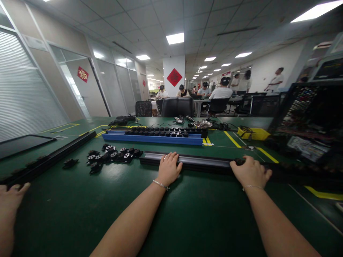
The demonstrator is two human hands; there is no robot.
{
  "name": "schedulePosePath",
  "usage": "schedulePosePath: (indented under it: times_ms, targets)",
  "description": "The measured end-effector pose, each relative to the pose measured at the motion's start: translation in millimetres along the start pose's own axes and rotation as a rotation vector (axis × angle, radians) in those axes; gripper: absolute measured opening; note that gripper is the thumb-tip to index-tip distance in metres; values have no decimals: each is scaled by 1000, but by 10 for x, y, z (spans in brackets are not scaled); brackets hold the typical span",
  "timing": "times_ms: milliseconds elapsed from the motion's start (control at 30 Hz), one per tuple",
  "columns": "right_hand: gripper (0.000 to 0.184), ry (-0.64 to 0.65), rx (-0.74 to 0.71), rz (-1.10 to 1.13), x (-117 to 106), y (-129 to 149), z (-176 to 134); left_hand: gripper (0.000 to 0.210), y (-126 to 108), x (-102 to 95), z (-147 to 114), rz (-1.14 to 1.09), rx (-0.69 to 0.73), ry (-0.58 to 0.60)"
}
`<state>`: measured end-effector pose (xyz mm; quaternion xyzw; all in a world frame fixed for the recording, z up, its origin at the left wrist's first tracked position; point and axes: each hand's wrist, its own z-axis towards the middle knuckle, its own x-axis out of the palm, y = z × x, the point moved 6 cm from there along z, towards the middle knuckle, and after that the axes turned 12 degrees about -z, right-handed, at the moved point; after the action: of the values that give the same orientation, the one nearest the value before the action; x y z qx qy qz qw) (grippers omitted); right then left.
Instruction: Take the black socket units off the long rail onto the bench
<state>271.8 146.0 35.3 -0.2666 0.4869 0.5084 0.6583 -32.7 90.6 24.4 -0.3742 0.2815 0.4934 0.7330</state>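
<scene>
A long black rail [203,162] with a shiny inner channel lies across the green table in front of me. My left hand [169,168] is laid over its left half, fingers across the channel and thumb along the near side, holding it. Farther right, my right hand [251,172] has thumb and fingers closed round a small black part [239,161] at the rail; the fingers partly hide it. Several loose small black parts with silvery pieces [114,154] lie beside the rail's left end, and a single one [70,163] sits apart from them.
Behind the rail stands a blue rail [152,138] bearing a row of black parts. Another person's hand [12,198] is at the left edge by a second black rail [53,155]. A metal bowl [203,124], a yellow tray [253,133] and cables lie farther back.
</scene>
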Motion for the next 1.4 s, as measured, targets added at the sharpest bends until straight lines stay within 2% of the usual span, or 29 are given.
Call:
schedulePosePath:
  times_ms: [167,500,833,1400]
  targets:
    - [56,80,-16,-15,51,21,15,40,4,5,-3,1,1,1]
    - [55,45,-66,11,38,80,1,41,-4,3,0,11,6,1]
    - [56,121,-103,-1,16,159,-37,41,0,6,0,8,12,-7]
    - [50,65,-240,45,6,302,-110,41,9,14,2,-3,3,-3]
